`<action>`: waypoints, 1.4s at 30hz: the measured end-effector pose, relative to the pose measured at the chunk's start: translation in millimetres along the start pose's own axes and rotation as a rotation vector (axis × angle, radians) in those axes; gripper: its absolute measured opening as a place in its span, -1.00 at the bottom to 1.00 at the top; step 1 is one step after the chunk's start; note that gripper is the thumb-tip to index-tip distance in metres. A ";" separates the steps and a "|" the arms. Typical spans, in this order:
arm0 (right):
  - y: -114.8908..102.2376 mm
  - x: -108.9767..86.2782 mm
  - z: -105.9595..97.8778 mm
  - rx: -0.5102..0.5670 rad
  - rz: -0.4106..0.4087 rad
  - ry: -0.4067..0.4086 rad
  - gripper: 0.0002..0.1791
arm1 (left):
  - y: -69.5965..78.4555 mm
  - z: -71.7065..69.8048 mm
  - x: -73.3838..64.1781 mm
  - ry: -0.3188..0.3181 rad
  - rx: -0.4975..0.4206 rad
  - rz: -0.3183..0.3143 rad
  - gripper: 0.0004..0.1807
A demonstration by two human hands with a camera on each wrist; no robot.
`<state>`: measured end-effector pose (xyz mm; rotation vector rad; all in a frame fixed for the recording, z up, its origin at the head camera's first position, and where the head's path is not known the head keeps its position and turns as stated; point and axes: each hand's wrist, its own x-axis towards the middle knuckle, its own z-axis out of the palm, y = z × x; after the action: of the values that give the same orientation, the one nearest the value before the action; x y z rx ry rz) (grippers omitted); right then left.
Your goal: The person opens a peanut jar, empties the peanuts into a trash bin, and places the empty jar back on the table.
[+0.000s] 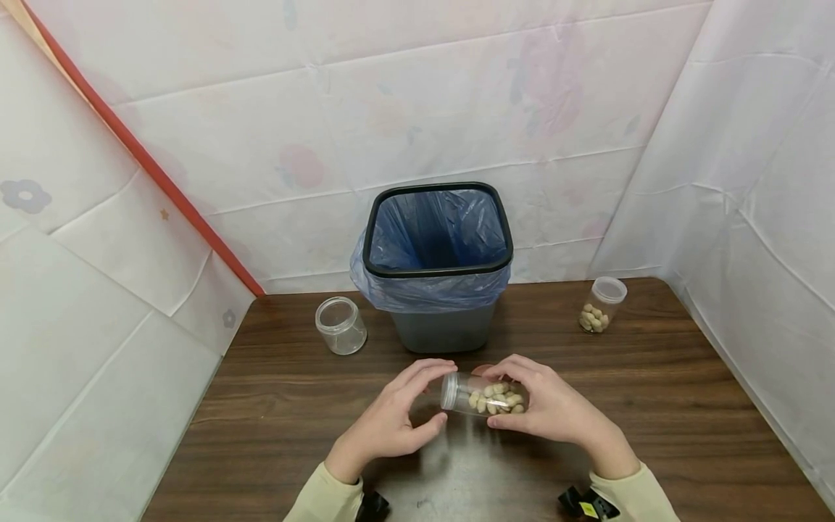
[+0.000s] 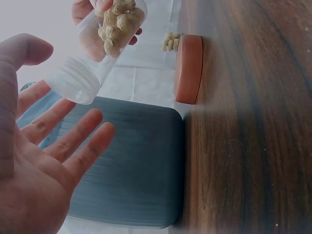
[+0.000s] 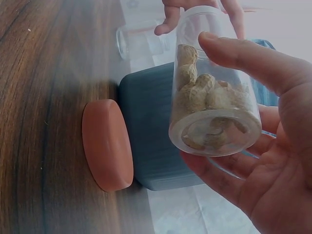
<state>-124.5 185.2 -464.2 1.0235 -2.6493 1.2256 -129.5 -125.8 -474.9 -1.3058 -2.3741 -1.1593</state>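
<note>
My right hand (image 1: 554, 402) grips a clear jar (image 1: 466, 395) lying sideways above the table, its translucent capped end pointing left. Peanuts in their shells (image 3: 204, 95) gather toward the jar's base. Around the capped end, my left hand (image 1: 398, 409) has its thumb and fingers spread; in the left wrist view the fingers (image 2: 80, 134) are extended, with the cap (image 2: 73, 83) right by them. Beyond the jar, a round, reddish-orange, thick disc-shaped piece (image 3: 107, 146) rests on the table, mostly hidden in the head view.
A grey bin (image 1: 443, 330) with a black rim and blue bag liner stands at the table's back middle. Left of it is a clear jar (image 1: 342, 330) with no contents showing. Another capped jar of peanuts (image 1: 600, 304) stands at the back right. Patterned sheeting (image 1: 293, 130) encloses the table.
</note>
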 end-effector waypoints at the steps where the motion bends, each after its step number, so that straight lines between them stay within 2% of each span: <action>1: 0.2 -0.1 0.1 -0.002 0.000 0.001 -0.44 | -0.3 0.1 0.2 0.002 0.004 0.004 -0.17; 10: 0.7 -0.3 1.4 -0.008 0.005 -0.001 -0.41 | -1.3 0.8 1.1 -0.003 0.022 0.030 -0.15; 19: -0.6 0.2 1.4 -0.013 0.025 -0.018 -0.41 | -2.9 2.2 1.9 0.000 0.030 0.056 -0.31; 31: -1.5 1.9 1.4 -0.034 0.049 -0.036 -0.41 | -2.4 3.7 0.8 -0.007 -0.003 -0.023 -0.39; 35: -1.5 1.8 1.7 -0.032 0.045 -0.036 -0.41 | -2.0 3.6 0.7 -0.011 -0.017 -0.065 -0.41; 42: -3.0 0.1 2.8 -0.025 0.027 -0.024 -0.38 | -1.1 4.0 0.9 -0.003 -0.041 -0.102 -0.46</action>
<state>-122.1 181.8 -464.0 1.0089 -2.6980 1.1898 -130.2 -122.7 -477.8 -1.2124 -2.4574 -1.2402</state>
